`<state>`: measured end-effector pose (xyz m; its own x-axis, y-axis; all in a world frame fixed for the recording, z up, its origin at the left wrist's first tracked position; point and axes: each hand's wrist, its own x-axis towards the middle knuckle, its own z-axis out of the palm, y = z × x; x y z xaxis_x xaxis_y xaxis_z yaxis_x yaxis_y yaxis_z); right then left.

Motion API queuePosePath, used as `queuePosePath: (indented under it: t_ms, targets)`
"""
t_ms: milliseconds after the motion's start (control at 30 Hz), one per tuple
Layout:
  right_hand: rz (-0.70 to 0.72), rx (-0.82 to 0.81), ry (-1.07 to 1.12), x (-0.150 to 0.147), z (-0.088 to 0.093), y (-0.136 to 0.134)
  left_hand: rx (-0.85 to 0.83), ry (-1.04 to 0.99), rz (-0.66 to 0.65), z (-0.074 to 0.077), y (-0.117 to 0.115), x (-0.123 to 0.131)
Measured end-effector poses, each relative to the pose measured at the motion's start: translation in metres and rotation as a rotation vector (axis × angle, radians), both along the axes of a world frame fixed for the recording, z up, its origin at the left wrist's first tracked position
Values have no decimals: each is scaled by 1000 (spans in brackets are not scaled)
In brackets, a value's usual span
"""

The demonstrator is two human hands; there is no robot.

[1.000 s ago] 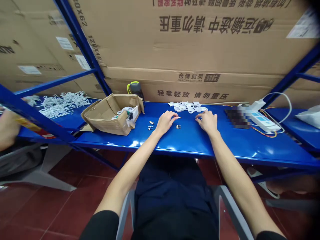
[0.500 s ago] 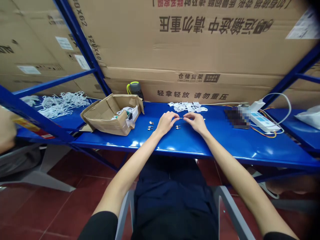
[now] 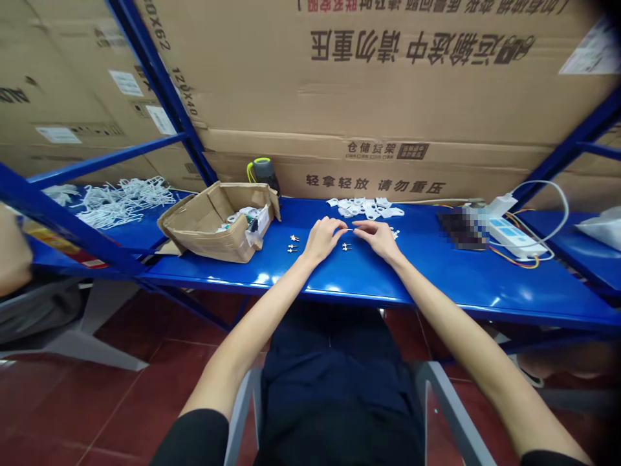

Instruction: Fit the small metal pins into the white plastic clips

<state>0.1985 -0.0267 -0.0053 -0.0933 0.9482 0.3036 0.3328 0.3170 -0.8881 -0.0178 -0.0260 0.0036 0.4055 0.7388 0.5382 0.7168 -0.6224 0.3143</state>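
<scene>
Above the blue shelf top, my left hand (image 3: 322, 240) and my right hand (image 3: 378, 238) meet fingertip to fingertip. Between them is a small thin rod-like piece (image 3: 350, 230), too small to name surely. My left thumb and forefinger pinch one end; my right fingers are closed at the other. Just below the hands lies a pair of small white parts with metal pins (image 3: 346, 247). Left of my left hand lie more such pinned parts (image 3: 293, 248). Tiny white pieces (image 3: 395, 233) are partly hidden beside my right hand.
White plastic pieces (image 3: 371, 208) lie at the back by the cardboard. An open cardboard box (image 3: 204, 243) with mixed items stands left, a dark cylinder (image 3: 264, 171) behind it. At right are a power strip (image 3: 515, 236) and cables. Far left, another person's arm (image 3: 14, 252) shows near white hangers (image 3: 126, 202).
My right hand has shifted slightly left, closer to my left fingertips, and less of the thin piece shows. More tiny white pieces now appear beside my right hand.
</scene>
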Motion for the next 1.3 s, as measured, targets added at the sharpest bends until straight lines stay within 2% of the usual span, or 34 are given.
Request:
queuePosePath:
  t_ms: [500,833,1100,1300]
  targets:
    - [-11,23,38,-3,0,-1,-11,-51,4,-1,-2,1]
    - [-119,127,-141,-5,0,-1,-41,-51,17,-6,1,1]
    - [-89,218,-279,-6,2,-5,-60,-57,8,-6,0,0]
    - [-66,244,-231,-6,0,-4,-89,-103,1,-5,0,-1]
